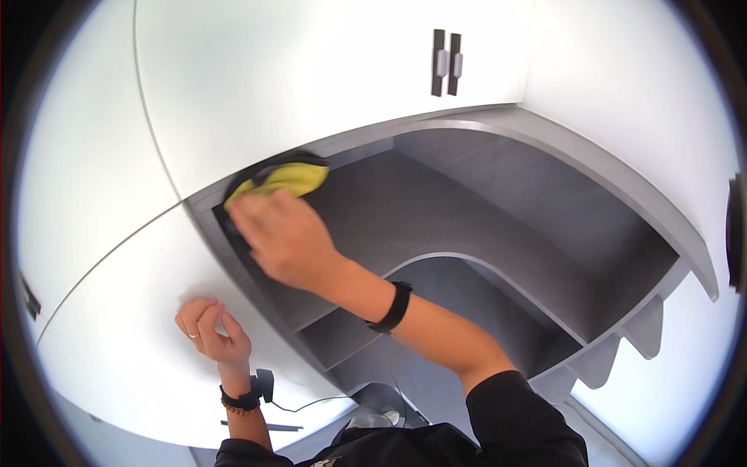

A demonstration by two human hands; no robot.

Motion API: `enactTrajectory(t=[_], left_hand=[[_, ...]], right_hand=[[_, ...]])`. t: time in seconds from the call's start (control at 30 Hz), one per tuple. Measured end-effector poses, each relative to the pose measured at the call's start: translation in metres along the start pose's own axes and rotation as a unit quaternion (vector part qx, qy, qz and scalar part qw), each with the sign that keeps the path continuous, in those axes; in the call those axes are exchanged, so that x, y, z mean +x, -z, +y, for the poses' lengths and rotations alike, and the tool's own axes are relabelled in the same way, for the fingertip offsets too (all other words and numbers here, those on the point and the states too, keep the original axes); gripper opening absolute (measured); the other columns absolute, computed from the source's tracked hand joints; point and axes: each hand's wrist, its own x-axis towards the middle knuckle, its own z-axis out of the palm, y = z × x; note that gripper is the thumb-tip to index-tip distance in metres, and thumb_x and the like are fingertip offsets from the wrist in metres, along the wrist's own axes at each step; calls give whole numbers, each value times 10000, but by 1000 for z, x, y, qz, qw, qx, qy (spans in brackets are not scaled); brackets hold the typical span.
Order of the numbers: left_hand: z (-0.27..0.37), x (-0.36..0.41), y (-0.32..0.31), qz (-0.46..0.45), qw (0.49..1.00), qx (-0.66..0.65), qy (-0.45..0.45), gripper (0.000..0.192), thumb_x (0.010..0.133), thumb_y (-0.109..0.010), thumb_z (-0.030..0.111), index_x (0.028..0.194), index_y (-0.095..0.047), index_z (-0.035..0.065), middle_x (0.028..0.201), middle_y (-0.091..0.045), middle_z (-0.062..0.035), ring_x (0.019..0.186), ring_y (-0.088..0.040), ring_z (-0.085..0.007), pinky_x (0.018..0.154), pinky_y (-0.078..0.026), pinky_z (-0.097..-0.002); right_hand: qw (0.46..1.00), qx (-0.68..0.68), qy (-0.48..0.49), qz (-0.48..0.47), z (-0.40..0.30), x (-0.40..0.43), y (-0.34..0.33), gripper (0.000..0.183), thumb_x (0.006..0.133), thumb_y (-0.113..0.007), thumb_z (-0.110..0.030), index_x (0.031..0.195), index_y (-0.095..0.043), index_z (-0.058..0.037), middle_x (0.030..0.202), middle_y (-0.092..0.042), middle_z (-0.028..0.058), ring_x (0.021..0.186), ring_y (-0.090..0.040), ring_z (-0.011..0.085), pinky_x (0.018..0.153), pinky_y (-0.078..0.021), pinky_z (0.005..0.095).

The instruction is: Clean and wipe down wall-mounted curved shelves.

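Note:
My right hand (286,236) is shut on a yellow and black cloth (297,178), blurred by motion. The cloth lies against the upper left corner of a grey curved shelf unit (493,125), just below the white upper cabinet door (303,76). Part of the cloth is hidden behind my fingers. Before the white lower left cabinet door (134,280), my left hand (213,333) is held up with its fingers loosely curled and thumb apart. It holds nothing; whether it touches the door cannot be told.
Two dark handles (447,63) with pale grips sit on the upper doors. An L-shaped inner shelf (437,255) curves below the top one. Scalloped shelf ends (642,330) jut out at right. A thin cable (315,401) runs from my left wrist device (261,385).

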Motion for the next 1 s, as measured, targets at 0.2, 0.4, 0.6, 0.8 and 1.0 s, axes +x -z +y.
enactTrajectory(t=[0.2,0.4,0.6,0.8,1.0], left_hand=[[-29,-19,16,-42,995,77,-42,181,917,-622,8,1087,-643,66,1144,-626,-97,1051,-532,-304,905,-449,-426],[-30,-23,20,-60,992,84,-66,193,870,-635,14,1044,-660,95,1090,-627,-65,1042,-513,-281,885,-427,-414],[-28,-18,14,-61,990,83,-95,120,865,-642,45,968,-661,105,1015,-641,-30,989,-515,-252,871,-402,-392],[-23,-17,27,-97,985,92,-111,123,841,-635,69,934,-674,139,1017,-654,4,975,-523,-239,878,-395,-397],[-12,-19,26,-137,984,48,-103,88,858,-634,92,914,-679,143,1008,-666,1,982,-548,-236,899,-403,-395]], right_hand=[[994,-101,43,-2,7,-3,-12,405,887,-677,-136,1284,-727,-79,1060,-626,42,821,-572,236,707,-488,360],[982,-159,-94,47,88,-38,33,634,769,-695,13,1395,-618,-46,1084,-645,152,1018,-615,375,909,-508,489],[948,-143,-266,98,161,-89,93,426,1008,-577,37,1432,-602,3,1243,-597,221,1174,-604,408,1031,-483,434],[917,117,-361,-122,41,-165,41,397,973,-595,41,1369,-622,23,1285,-596,234,1211,-605,411,1079,-466,431],[869,234,-278,-336,-72,-203,-20,612,900,-609,-78,1480,-512,87,1543,-522,257,1392,-524,441,1240,-374,488]])
